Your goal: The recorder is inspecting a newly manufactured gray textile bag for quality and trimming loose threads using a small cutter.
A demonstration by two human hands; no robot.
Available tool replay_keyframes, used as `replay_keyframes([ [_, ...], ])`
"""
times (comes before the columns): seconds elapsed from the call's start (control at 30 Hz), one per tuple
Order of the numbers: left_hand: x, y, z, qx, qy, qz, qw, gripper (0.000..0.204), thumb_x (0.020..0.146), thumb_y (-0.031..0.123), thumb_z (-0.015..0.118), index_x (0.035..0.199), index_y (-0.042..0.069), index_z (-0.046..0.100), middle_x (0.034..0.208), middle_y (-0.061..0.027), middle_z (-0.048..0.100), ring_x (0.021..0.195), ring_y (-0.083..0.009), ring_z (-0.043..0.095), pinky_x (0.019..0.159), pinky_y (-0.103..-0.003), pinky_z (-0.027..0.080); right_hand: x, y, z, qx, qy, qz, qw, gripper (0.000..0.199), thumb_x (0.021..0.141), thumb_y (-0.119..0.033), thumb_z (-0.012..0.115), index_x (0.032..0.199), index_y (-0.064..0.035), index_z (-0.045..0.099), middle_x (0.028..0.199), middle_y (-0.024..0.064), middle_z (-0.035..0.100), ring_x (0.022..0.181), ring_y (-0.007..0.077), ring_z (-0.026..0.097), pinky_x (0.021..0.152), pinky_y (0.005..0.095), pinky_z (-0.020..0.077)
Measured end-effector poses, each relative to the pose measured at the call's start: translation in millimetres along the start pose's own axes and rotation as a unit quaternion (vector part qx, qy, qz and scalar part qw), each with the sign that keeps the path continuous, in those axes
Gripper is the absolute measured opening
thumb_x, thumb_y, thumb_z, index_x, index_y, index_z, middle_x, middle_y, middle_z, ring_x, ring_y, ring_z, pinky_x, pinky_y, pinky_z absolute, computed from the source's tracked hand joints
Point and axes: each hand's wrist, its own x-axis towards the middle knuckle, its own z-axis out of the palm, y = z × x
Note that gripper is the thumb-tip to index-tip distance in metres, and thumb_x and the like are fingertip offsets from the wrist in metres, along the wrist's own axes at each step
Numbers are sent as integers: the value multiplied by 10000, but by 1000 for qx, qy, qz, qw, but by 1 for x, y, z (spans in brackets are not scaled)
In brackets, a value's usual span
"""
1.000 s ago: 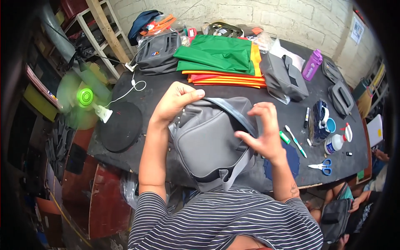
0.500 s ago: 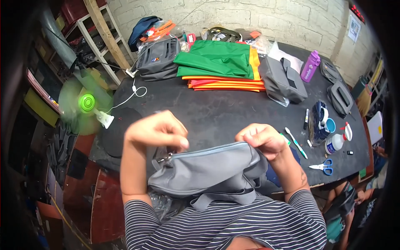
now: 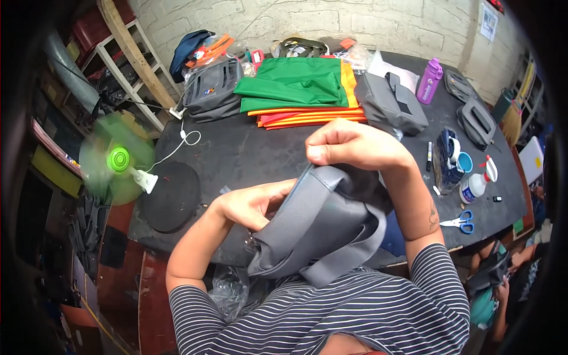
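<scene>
From my remote seat, at far left I have a green fan (image 3: 118, 158), its blades blurred, then a black disc (image 3: 168, 198) lying on the dark table (image 3: 242, 157). Next comes the left hand (image 3: 247, 204), half curled at the lower stretch of a zip (image 3: 294, 190); its fingertips run out of my sight behind the edge, so I cannot tell whether it has hold. The grey bag (image 3: 310, 219) is tilted at the table's near edge, before the striped shirt (image 3: 307, 310), with folded green fabric (image 3: 296, 80) well beyond. The right hand (image 3: 362, 145) pinches the zip's upper end, thumb closed against finger. Farther right I see a purple bottle (image 3: 429, 83), then scissors (image 3: 464, 222) near a spray bottle (image 3: 473, 188).
</scene>
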Motion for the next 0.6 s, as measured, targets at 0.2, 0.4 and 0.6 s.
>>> replay_keyframes([
  [0.2,-6,-26,-38,95,-160,3,983,574,810,77,666,1324,-44,439,1290,-118,525,1207,-184,468,1007,-332,386,24,2,4,52,-81,-12,995,290,894,-233,610,692,-44,522,655,-93,450,642,16,393,590,207,353],
  [0.4,-2,-68,-48,-81,-85,-11,993,516,901,143,538,1358,-34,375,1340,-130,468,1212,-195,472,1012,-320,395,45,28,30,161,-158,81,971,242,902,-253,613,816,-27,626,711,-53,575,644,44,490,605,256,431],
  [0.6,6,-59,-20,-346,205,-24,915,341,889,112,574,1193,-36,540,1128,-146,622,1004,-177,616,856,-315,523,52,45,5,99,-68,29,992,296,931,-294,573,720,-86,596,633,-84,518,564,15,444,522,224,371],
])
